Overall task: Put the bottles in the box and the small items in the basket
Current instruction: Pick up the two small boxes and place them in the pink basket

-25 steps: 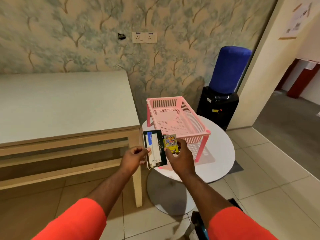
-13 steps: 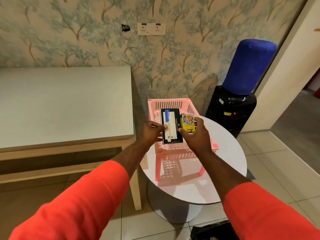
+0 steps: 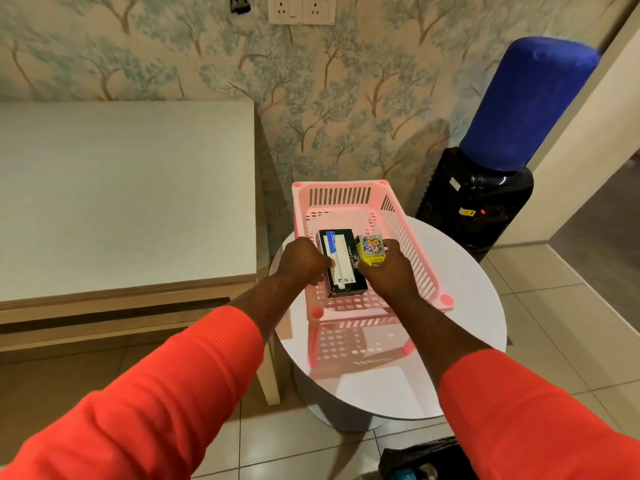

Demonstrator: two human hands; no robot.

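Observation:
A pink slotted basket [image 3: 408, 233] on short legs stands on a round white table [image 3: 464, 327]. My left hand [image 3: 303, 263] grips a black Faber-Castell box [image 3: 341, 266] by its left edge, low inside the basket. My right hand [image 3: 389, 270] holds a small yellow box [image 3: 371, 252] with a colourful print, right beside the black box. Both boxes sit over the basket's near half; whether they touch its floor I cannot tell. No bottles are in view.
A long pale table [image 3: 124, 199] stands to the left against the wallpapered wall. A black water dispenser [image 3: 474, 206] with a blue-covered bottle [image 3: 526, 102] stands behind the round table. A dark object [image 3: 415, 462] lies on the tiled floor at the bottom edge.
Both hands have carried the black box and the yellow box forward from in front of the basket and lowered them into it. The camera has moved closer.

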